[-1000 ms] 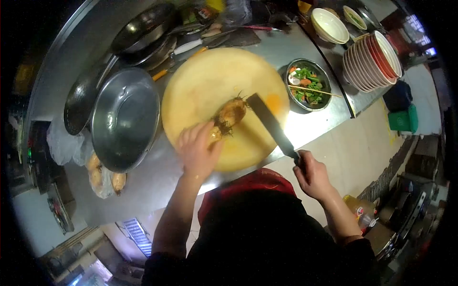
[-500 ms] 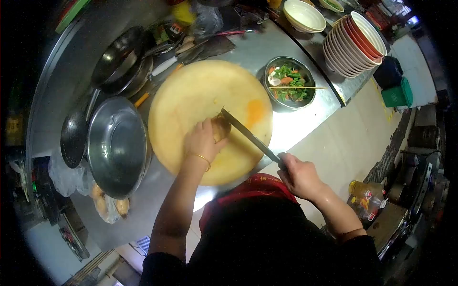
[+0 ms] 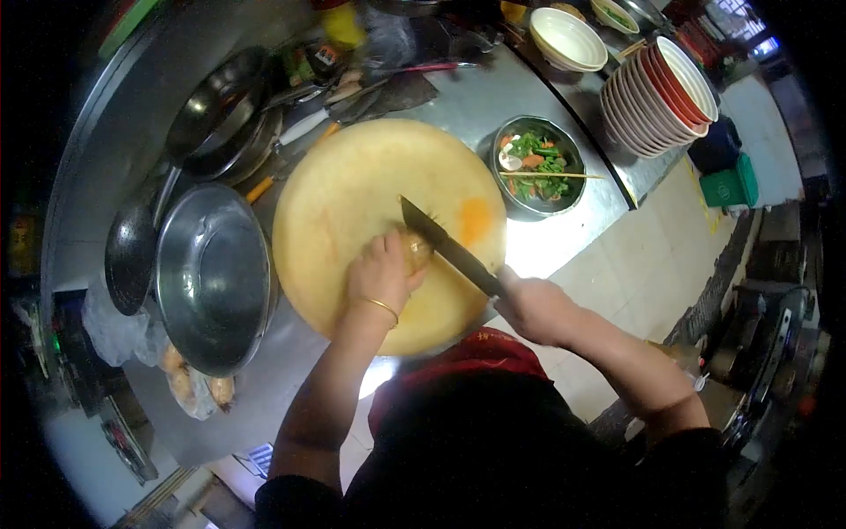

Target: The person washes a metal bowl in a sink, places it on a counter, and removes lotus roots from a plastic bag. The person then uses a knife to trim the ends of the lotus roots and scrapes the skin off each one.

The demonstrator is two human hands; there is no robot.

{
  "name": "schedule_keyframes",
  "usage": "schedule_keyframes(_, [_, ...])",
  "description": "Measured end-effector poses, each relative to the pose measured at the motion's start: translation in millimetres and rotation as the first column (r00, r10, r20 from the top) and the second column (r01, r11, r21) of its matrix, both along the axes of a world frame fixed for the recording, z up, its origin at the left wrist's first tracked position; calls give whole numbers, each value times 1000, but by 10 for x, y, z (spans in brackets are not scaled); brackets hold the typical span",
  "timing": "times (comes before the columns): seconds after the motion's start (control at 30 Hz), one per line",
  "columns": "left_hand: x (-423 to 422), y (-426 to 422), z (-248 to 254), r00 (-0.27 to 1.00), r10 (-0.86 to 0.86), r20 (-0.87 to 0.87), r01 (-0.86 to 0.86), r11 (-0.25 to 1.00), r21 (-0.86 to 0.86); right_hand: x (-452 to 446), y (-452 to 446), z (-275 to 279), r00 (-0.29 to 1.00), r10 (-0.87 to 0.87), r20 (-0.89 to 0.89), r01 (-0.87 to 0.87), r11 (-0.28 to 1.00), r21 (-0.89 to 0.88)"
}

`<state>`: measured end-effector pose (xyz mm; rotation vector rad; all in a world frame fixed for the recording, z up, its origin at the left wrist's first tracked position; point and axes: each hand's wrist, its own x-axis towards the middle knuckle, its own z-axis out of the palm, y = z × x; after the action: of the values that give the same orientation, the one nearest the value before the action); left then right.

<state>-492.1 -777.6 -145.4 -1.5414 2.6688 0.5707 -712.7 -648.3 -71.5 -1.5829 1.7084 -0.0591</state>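
Note:
My left hand [image 3: 381, 271] is closed around a brown-skinned onion [image 3: 416, 253], pressing it onto the round yellowish chopping board [image 3: 344, 185]. In my right hand [image 3: 538, 309] is the handle of a kitchen knife [image 3: 454, 256]. Its dark blade slants up and left across the right end of the onion, where thin root hairs show. Whether the edge has entered the onion cannot be made out. An orange stain marks the board to the right of the blade.
Left of the board stands a metal basin [image 3: 216, 282], with bagged onions [image 3: 181, 383] beside it. Dark pans [image 3: 220, 110] lie behind. A metal bowl of cut vegetables [image 3: 551, 145] with a chopstick across it sits at right, near stacked bowls [image 3: 648, 101].
My right hand and the knife have shifted left, and the blade now lies over the onion's right end instead of beside its tip. My left hand keeps its hold.

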Motion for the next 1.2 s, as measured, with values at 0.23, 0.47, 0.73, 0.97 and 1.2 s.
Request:
schedule_keyframes(0.23, [74,-44,45,999,-26,-47,22,997,-68,54,42,-36,999,-32,-3,32,997,-68])
schedule_keyframes(0.47, [521,-223,853,539,219,-814,-230,967,108,-122,468,-169,947,-270,177,287,954,-82])
schedule_keyframes(0.73, [967,235,-179,790,339,-510,-423,904,-54,12,536,33,914,-344,216,380,911,-160])
schedule_keyframes(0.97, [912,484,-407,791,400,-463,-521,837,-166,239,532,153,997,9,83,11,970,-241])
schedule_keyframes(1.2, [887,415,-397,817,401,-415,-511,836,-200,495,259,214,986,167,-25,-168,950,-262])
